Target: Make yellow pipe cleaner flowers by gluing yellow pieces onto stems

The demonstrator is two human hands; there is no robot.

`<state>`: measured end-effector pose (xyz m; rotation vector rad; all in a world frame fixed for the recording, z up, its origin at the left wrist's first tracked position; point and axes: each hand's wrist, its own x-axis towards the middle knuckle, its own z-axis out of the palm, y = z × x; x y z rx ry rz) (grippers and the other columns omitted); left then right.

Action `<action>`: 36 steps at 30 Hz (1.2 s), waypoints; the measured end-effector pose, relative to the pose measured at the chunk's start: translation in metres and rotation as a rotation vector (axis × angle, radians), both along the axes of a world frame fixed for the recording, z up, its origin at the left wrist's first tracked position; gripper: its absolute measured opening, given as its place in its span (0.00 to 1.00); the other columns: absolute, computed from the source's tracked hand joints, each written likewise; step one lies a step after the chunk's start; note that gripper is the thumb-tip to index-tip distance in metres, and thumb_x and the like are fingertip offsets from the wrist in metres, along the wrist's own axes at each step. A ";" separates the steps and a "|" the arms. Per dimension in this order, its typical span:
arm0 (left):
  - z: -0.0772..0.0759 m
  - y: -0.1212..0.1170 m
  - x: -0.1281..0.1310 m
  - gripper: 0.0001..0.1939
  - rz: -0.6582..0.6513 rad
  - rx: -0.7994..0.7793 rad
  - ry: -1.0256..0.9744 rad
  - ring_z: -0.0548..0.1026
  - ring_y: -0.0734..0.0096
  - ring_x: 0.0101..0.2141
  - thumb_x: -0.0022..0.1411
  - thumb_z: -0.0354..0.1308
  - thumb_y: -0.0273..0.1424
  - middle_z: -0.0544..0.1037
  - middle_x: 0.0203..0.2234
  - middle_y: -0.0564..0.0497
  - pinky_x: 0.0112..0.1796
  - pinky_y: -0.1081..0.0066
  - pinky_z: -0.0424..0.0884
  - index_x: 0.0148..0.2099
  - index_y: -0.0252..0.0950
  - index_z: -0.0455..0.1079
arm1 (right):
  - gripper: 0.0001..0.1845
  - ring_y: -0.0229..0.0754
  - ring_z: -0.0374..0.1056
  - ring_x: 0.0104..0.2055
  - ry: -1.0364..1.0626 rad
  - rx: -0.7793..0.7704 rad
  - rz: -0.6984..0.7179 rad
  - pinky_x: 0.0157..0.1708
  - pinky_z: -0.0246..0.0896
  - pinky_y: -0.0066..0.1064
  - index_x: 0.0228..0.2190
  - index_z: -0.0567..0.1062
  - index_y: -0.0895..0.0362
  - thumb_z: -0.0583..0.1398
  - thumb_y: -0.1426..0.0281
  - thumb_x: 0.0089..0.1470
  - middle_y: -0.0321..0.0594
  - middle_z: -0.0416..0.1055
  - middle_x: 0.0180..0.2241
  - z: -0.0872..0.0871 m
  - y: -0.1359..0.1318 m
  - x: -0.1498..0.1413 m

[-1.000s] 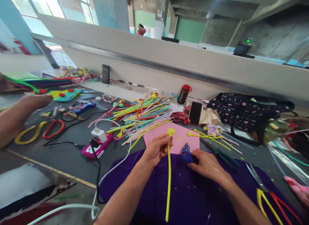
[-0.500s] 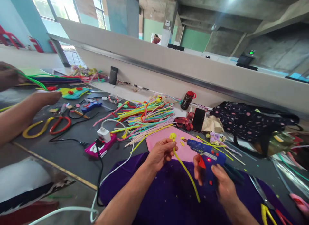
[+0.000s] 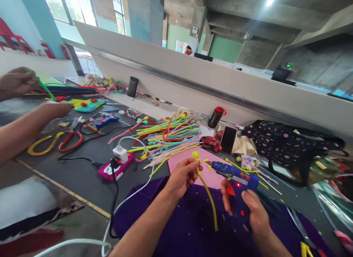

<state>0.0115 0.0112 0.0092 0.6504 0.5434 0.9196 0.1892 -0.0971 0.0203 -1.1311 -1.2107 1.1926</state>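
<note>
My left hand [image 3: 183,176] pinches a yellow pipe cleaner [image 3: 208,194] just below the small yellow flower-like tuft [image 3: 195,154] at its top; the stem hangs down over purple cloth. In my right hand [image 3: 253,209] is a blue hot glue gun [image 3: 230,172], its red light lit and fingers around the handle by the orange trigger. The nozzle points left toward the tuft, a short gap apart. Behind both hands lies a pink sheet [image 3: 179,163] with yellow scraps [image 3: 209,166] on it.
A heap of coloured pipe cleaners [image 3: 168,133] lies behind, with a magenta power strip [image 3: 117,168] to the left. Scissors [image 3: 300,227] lie at right. Farther back are a phone [image 3: 228,140], bottle [image 3: 216,117] and dark bag [image 3: 289,143]. A co-worker's hands [image 3: 19,80] hold green strands.
The yellow stem's lower end has swung left as my left hand turned it slightly. The glue gun nozzle has shifted slightly left and down. The co-worker's raised hand has moved right.
</note>
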 end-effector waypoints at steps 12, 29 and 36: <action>0.001 -0.004 0.005 0.12 0.140 0.113 0.119 0.58 0.87 0.11 0.45 0.63 0.34 0.72 0.19 0.54 0.12 0.80 0.47 0.28 0.32 0.67 | 0.19 0.38 0.63 0.22 -0.101 0.015 -0.025 0.25 0.58 0.32 0.39 0.72 0.59 0.53 0.59 0.52 0.44 0.70 0.33 0.017 -0.005 -0.012; -0.006 0.014 0.000 0.09 0.347 0.323 0.433 0.59 0.83 0.15 0.44 0.61 0.35 0.68 0.15 0.56 0.18 0.79 0.52 0.25 0.33 0.71 | 0.17 0.40 0.62 0.23 -0.294 0.047 0.009 0.28 0.57 0.32 0.35 0.74 0.60 0.53 0.60 0.53 0.38 0.67 0.20 0.018 -0.010 -0.005; -0.001 0.010 -0.001 0.13 0.172 0.254 0.332 0.53 0.87 0.12 0.45 0.62 0.38 0.68 0.16 0.55 0.15 0.78 0.42 0.28 0.32 0.71 | 0.18 0.38 0.62 0.22 -0.286 0.052 0.018 0.26 0.58 0.32 0.35 0.74 0.60 0.53 0.60 0.52 0.38 0.67 0.22 0.025 -0.011 -0.002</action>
